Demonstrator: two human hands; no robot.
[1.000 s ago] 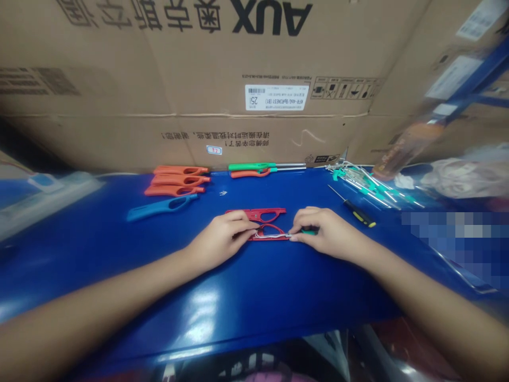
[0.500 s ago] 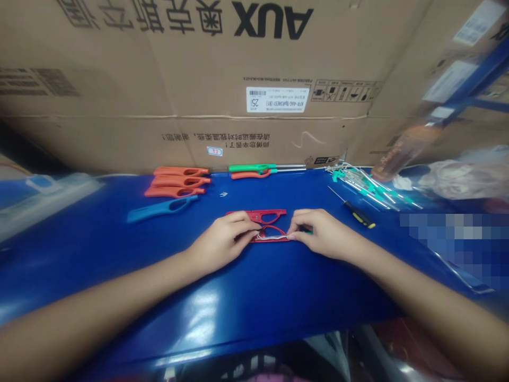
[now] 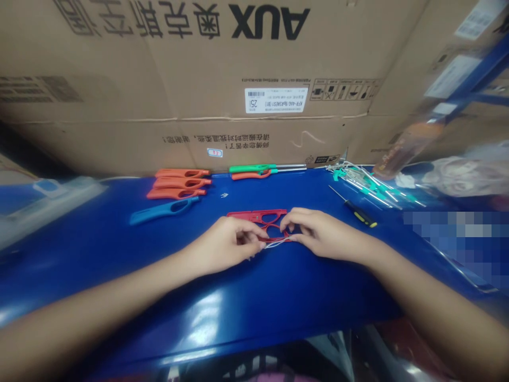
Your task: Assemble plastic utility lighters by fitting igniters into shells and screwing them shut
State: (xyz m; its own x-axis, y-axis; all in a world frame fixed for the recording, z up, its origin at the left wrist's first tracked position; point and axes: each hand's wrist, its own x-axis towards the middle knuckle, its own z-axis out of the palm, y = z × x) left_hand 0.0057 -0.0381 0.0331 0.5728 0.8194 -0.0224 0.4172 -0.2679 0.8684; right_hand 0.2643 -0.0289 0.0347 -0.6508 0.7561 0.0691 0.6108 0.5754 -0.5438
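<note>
A red lighter shell half (image 3: 274, 225) with an oval loop lies between my hands, partly hidden by fingers. Thin white wires (image 3: 276, 243) run along its near edge. My left hand (image 3: 230, 241) is closed, thumb and forefinger pinching the left end of the wires. My right hand (image 3: 314, 229) curls at the shell's right end, its thumb by the wires and its forefinger over the loop; its exact contact is partly hidden. Just behind lies another red shell half (image 3: 254, 215), flat on the blue table (image 3: 246, 297).
Orange lighter handles (image 3: 178, 183) and a blue one (image 3: 163, 210) lie at left. Green and orange lighters (image 3: 250, 172) rest by the cardboard box (image 3: 159, 95). Metal rods with teal parts (image 3: 366, 183), a screwdriver (image 3: 358, 212) and a bottle (image 3: 405, 151) are at right.
My left fingertips have shifted slightly right and nearer me, and the white wires now bow out past the shell's near edge. My right forefinger has lifted away from the thumb over the loop.
</note>
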